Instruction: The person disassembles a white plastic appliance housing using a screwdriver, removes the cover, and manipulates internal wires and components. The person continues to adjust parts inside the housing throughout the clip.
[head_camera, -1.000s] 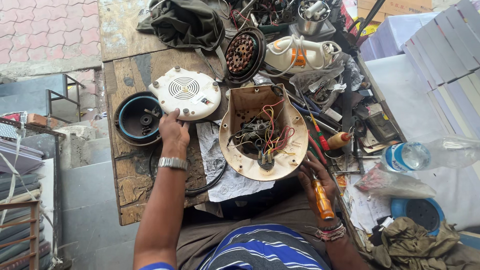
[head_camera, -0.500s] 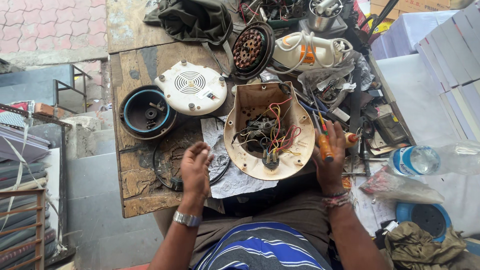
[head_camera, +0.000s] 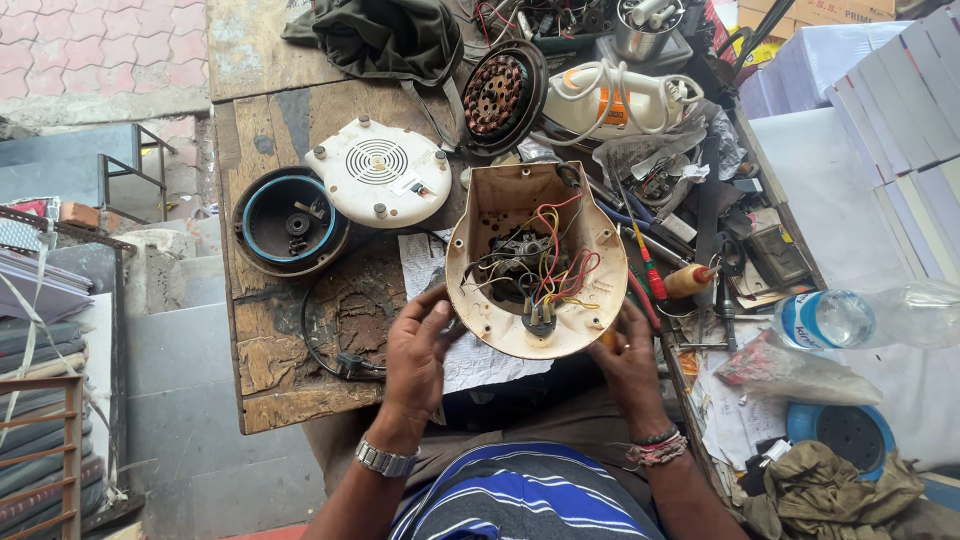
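while your left hand (head_camera: 418, 352) cups the near-left edge of the open appliance housing (head_camera: 535, 262), its fingers are loosely curled and the thumb touches the cream rim. your right hand (head_camera: 630, 362) presses against the near-right edge, fingers bent around the shell, so both hands steady it between them just above your lap, at the front edge of the wooden workbench (head_camera: 262, 365). inside the housing sit a motor and a tangle of red, yellow and black wires (head_camera: 548, 268). an orange-handled tool seems to lie under your right palm, but the hand hides most of it and you cannot tell whether it is gripped. left of the housing lie a white vented cover (head_camera: 378, 172) and a black round base (head_camera: 289, 220). the fingertips of both hands are hidden behind the rim.
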